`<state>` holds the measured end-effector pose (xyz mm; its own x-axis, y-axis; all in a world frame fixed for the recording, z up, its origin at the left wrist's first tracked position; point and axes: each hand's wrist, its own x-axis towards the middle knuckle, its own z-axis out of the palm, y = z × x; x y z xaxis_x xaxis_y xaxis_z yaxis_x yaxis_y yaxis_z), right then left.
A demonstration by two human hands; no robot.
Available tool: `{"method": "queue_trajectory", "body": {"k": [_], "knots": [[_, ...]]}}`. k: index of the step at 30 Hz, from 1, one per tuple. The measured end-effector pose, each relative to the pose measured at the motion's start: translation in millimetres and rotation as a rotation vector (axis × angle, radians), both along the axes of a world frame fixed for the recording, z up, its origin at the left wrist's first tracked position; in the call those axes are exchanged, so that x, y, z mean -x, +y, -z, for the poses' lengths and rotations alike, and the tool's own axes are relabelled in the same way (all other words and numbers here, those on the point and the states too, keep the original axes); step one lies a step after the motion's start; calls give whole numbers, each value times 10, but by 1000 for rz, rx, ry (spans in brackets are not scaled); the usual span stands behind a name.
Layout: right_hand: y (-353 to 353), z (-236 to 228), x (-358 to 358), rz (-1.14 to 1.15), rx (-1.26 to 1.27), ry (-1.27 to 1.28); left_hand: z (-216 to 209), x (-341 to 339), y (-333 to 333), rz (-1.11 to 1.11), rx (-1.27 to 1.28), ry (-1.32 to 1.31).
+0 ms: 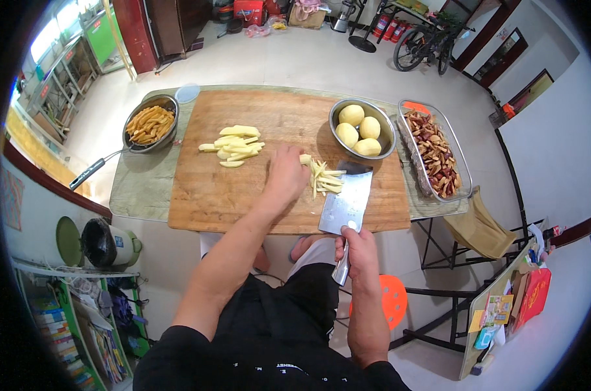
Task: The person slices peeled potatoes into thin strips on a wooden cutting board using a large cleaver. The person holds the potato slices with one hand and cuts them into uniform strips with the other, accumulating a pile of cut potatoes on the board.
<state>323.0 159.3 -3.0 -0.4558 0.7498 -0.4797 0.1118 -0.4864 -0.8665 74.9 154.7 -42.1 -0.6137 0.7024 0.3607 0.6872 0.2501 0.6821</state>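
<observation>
My right hand (357,251) is wrapped round the metal handle of a cleaver (346,203). The broad blade lies low over the right part of the wooden cutting board (243,195). My left hand (287,174) is closed, its curled fingertips on a pale potato piece (305,159). Between that hand and the blade lies a loose heap of cut potato strips (324,179). Left of my left hand sits a pile of thick potato slices (233,144). Several peeled potatoes (351,115) rest in a steel bowl (392,144) at the board's far right.
At the left, a strainer with a dark handle (87,174) holds yellow-brown strips (151,125) over a metal bowl. A clear tray (463,176) of reddish-brown chopped pieces (435,153) stands on the table's right. An orange stool (393,301) is beside my right forearm.
</observation>
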Motion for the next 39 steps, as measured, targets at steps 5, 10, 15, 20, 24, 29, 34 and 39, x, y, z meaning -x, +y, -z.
{"method": "queue_trajectory", "body": {"k": [5, 10, 15, 20, 24, 29, 34, 39], "knots": [[-10, -27, 102, -32, 33, -38, -192, -393, 4, 19, 12, 6], [-127, -73, 261, -136, 35, -36, -181, -481, -39, 38, 7, 36], [-191, 15, 348, -117, 113, 26, -188, -588, -130, 69, -4, 0], [-231, 23, 362, -120, 93, 38, -221, -719, -212, 93, 56, -20], [-320, 94, 378, -110, 49, 58, -234, -804, -259, 122, 58, -14], [-357, 58, 384, -120, 50, 22, -136, -797, -308, 171, 14, -21], [-339, 54, 379, -97, 69, 19, -279, -787, -445, 80, 149, 137], [-387, -10, 422, -172, 58, -6, -206, -704, -520, 75, 125, -16]]}}
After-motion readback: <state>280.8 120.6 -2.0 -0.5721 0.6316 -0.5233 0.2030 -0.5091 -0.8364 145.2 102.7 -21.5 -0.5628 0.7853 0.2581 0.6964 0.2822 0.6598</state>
